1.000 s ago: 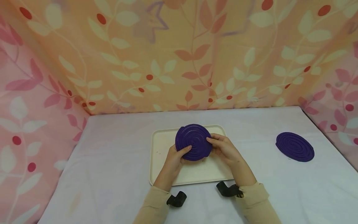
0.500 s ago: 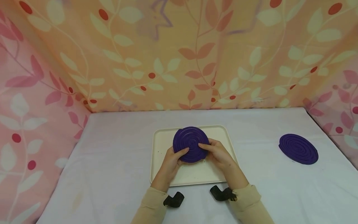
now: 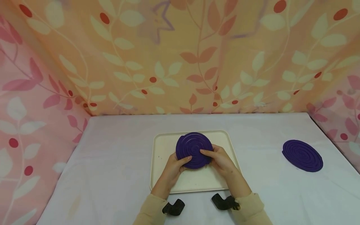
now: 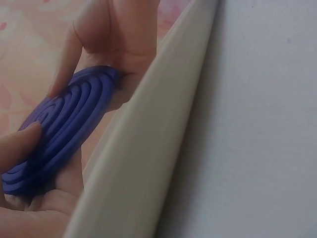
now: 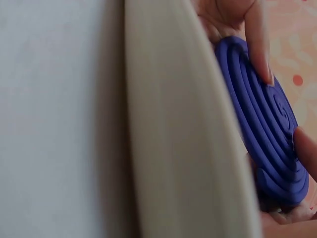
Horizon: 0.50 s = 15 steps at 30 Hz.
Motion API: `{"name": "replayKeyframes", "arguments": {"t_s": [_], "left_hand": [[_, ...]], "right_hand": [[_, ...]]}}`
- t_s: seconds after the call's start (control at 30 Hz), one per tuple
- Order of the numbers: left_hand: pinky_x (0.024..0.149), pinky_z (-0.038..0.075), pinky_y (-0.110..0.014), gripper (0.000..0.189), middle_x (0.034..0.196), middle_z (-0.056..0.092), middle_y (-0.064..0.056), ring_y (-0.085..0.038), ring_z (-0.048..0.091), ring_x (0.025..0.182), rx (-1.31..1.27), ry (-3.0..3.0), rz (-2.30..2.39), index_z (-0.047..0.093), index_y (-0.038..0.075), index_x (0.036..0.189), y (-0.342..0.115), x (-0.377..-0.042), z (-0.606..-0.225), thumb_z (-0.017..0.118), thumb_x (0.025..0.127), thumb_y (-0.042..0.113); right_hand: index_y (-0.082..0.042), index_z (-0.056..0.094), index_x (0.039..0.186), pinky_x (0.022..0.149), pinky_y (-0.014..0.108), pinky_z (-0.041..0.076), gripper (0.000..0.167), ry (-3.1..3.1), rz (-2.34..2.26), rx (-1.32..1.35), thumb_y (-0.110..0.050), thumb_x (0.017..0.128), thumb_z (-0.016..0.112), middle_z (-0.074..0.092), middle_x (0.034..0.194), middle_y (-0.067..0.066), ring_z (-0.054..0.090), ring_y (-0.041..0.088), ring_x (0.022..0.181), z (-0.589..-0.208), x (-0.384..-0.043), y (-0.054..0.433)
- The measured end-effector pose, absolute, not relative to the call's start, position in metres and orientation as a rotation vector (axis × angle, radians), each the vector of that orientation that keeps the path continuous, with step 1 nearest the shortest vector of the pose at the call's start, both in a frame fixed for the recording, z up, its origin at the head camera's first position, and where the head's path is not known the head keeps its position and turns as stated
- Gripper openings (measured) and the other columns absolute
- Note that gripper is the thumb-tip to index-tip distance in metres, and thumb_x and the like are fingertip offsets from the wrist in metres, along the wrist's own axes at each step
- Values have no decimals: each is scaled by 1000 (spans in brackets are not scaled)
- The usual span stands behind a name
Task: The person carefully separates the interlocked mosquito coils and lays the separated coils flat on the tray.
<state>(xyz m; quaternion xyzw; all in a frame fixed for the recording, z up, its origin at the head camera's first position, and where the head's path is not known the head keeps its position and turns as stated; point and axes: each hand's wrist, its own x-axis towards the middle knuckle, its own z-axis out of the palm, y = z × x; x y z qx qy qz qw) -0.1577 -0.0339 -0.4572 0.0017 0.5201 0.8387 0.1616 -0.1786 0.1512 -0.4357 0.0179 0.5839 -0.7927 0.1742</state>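
In the head view, a round purple disc with spiral coils (image 3: 194, 145) is held tilted over a cream tray (image 3: 194, 185). My left hand (image 3: 172, 167) grips its lower left edge, thumb on the coiled face and fingers behind. On the right edge my right hand (image 3: 224, 161) pinches it, its thumb near the centre. Both wrist views show the thumbs pressing the disc's (image 5: 260, 129) face, beyond the tray's pale rim (image 4: 143, 134). Fingers behind the disc are mostly hidden.
A second purple spiral disc (image 3: 302, 155) lies flat on the white tablecloth (image 3: 112, 162) at the right. Small dark crumbs dot the tray. Black elbow-shaped pieces (image 3: 175, 207) sit at both wrists. Patterned cloth (image 3: 180, 62) hangs behind and along both sides.
My right hand has shifted its hold, the thumb moving from the disc's right edge in towards its centre. The left hand keeps its grip. The camera view has shifted slightly.
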Motion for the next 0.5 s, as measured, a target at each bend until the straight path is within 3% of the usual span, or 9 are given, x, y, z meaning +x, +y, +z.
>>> {"name": "replayKeyframes", "arguments": {"t_s": [0.17, 0.5], "left_hand": [[91, 50, -34, 52, 123, 56, -17, -21, 59, 107, 30, 1486, 2404, 36, -10, 135, -34, -157, -458, 58, 88, -5], [91, 50, -33, 50, 119, 58, -15, -20, 60, 105, 49, 1480, 2408, 38, -12, 132, -33, -157, -458, 59, 88, -3]], "right_hand": [[16, 49, 120, 78, 25, 54, 37, 1659, -2258, 57, 7, 86, 58, 67, 96, 3, 64, 12, 88, -436, -175, 148], [14, 51, 119, 80, 27, 53, 37, 1658, -2274, 45, 6, 84, 59, 66, 99, 3, 63, 13, 91, -439, -177, 150]]}}
